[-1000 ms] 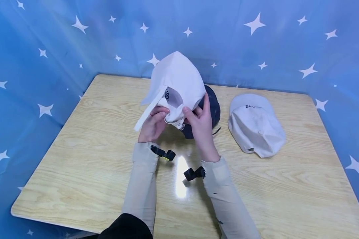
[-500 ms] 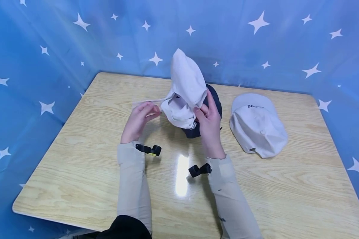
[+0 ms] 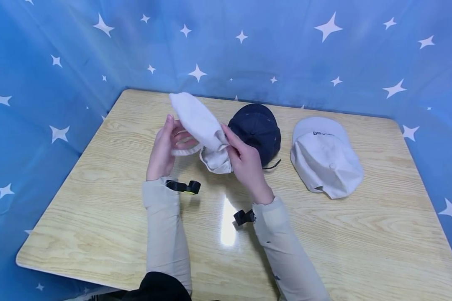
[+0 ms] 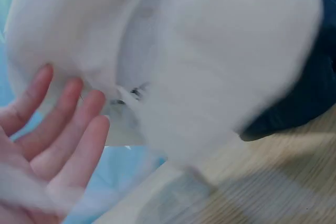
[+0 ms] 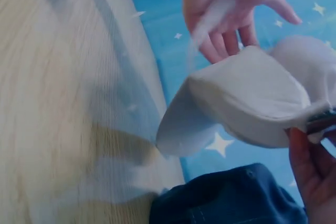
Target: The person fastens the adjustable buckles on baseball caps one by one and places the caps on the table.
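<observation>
A white baseball cap point(image 3: 197, 121) is held tilted above the table, its loose strap point(image 3: 186, 151) sticking out to the left. My right hand point(image 3: 246, 165) pinches the cap's rim near the back closure, as the right wrist view also shows. On the other side is my left hand point(image 3: 163, 146), with fingers spread and nearly straight beside the cap. The blurred strap crosses in front of that palm in the left wrist view; whether the fingers point(image 4: 86, 142) touch the cloth I cannot tell. Dark lettering point(image 4: 137, 92) shows inside the cap.
A navy cap point(image 3: 254, 131) with a thin dark cord point(image 3: 273, 165) lies just behind my right hand. Farther right, a light grey cap point(image 3: 325, 161) lies on the wooden table point(image 3: 380, 217). A blue star-patterned curtain point(image 3: 226, 54) stands behind the table.
The white cap has come down and left, turning edge-on, and more of the navy cap shows. My left hand has moved left, let go of the cap's edge and spread its fingers.
</observation>
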`<state>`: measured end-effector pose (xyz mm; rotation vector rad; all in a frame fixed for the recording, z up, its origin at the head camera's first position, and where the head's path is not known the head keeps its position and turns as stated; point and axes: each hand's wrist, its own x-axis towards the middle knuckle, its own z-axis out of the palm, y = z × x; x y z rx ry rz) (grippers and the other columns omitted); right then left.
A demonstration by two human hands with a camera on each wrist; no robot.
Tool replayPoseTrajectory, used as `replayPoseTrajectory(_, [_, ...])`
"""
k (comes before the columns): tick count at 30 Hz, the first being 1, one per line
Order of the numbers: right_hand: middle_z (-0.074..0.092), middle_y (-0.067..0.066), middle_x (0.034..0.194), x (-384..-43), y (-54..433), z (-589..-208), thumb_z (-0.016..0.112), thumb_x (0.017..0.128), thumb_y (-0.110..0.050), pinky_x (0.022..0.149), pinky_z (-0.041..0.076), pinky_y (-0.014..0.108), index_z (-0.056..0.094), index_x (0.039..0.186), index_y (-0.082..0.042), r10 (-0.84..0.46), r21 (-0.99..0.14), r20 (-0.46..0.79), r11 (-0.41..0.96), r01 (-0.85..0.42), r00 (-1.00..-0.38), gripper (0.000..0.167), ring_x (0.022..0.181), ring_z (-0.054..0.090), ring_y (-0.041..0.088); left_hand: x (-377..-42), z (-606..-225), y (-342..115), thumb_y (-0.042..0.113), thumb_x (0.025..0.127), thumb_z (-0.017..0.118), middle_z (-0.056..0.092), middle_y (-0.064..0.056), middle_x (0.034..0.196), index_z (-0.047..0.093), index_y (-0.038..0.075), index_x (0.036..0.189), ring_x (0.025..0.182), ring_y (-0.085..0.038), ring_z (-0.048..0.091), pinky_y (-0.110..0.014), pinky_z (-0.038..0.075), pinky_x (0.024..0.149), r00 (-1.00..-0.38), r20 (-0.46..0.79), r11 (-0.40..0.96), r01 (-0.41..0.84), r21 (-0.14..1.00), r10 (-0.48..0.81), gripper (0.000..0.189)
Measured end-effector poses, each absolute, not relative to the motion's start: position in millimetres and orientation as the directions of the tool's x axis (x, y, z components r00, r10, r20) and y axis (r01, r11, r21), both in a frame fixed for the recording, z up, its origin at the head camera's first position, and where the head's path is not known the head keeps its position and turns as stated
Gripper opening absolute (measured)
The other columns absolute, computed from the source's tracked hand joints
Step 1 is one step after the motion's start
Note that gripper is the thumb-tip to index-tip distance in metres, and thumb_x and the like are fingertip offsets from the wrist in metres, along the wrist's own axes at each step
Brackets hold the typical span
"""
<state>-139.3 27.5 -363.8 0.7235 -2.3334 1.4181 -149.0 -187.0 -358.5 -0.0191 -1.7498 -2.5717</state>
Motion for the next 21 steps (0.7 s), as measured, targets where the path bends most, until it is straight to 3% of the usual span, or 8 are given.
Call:
replayPoseTrajectory(3, [0.055, -0.005, 0.121, -139, 25, -366, 0.049, 0.087, 0.002, 0.068, 0.042, 0.024, 0.05, 0.127, -0.023, -0.316, -0.67, 0.546, 0.391, -0.631, -0.776, 0.047, 0.077, 0.054, 0.009, -148, -359, -190, 0.053, 0.085, 0.048, 0.054, -0.015, 0.111, 0.052, 0.004, 0.115, 0.096, -0.028, 0.057, -0.045, 0.046, 0.082, -0.995, -0.044, -0.367, -0.01, 0.93, -0.085, 0.057])
replayPoseTrajectory(7, [0.059, -0.004, 0.113, -138, 22, -370, 0.05, 0.088, 0.003, 0.087, 0.041, 0.026, 0.058, 0.12, -0.02, -0.367, -0.73, 0.503, 0.305, -0.612, -0.783, 0.04, 0.103, 0.052, 0.008, -150, -364, -192, 0.05, 0.083, 0.053, 0.051, -0.01, 0.111, 0.051, 0.009, 0.118, 0.094, -0.022, 0.054, -0.04, 0.044, 0.083, -0.985, -0.097, -0.373, -0.037, 0.927, -0.145, 0.054])
replayPoseTrajectory(10, [0.058, -0.008, 0.113, -138, 21, -374, 0.05, 0.089, 0.0, 0.09, 0.039, 0.025, 0.06, 0.117, -0.022, -0.346, -0.818, 0.417, 0.258, -0.513, -0.84, 0.036, 0.109, 0.049, 0.006, -153, -371, -192, 0.045, 0.083, 0.057, 0.052, -0.008, 0.106, 0.047, 0.009, 0.115, 0.09, -0.019, 0.054, -0.039, 0.042, 0.083, -0.975, -0.123, -0.408, -0.037, 0.912, -0.186, 0.05])
replayPoseTrajectory(13, [0.056, -0.007, 0.115, -137, 20, -373, 0.051, 0.091, -0.007, 0.083, 0.041, 0.025, 0.059, 0.118, -0.02, -0.291, -0.897, 0.316, 0.219, -0.384, -0.903, 0.032, 0.102, 0.051, 0.007, -155, -376, -193, 0.037, 0.083, 0.062, 0.051, -0.007, 0.101, 0.04, 0.008, 0.11, 0.082, -0.015, 0.054, -0.033, 0.045, 0.074, -0.963, -0.137, -0.49, -0.005, 0.872, -0.234, 0.045])
replayPoseTrajectory(19, [0.05, 0.02, 0.121, -129, 14, -355, 0.046, 0.093, -0.006, 0.085, 0.045, 0.035, 0.041, 0.129, 0.001, -0.237, -0.987, 0.129, -0.126, -0.102, -0.963, 0.038, 0.099, 0.057, 0.029, -156, -376, -197, 0.015, 0.081, 0.066, 0.046, -0.014, 0.117, 0.028, 0.014, 0.126, 0.093, -0.02, 0.056, -0.027, 0.049, 0.074, -0.962, -0.108, -0.689, 0.097, 0.718, -0.249, 0.059])
replayPoseTrajectory(21, [0.043, 0.022, 0.127, -130, 11, -358, 0.044, 0.093, -0.005, 0.087, 0.044, 0.037, 0.036, 0.132, 0.003, -0.239, -0.974, 0.096, -0.224, -0.041, -0.966, 0.04, 0.101, 0.055, 0.031, -156, -375, -198, 0.008, 0.081, 0.065, 0.045, -0.017, 0.121, 0.027, 0.017, 0.13, 0.096, -0.023, 0.056, -0.028, 0.049, 0.076, -0.964, -0.102, -0.723, 0.113, 0.682, -0.247, 0.062])
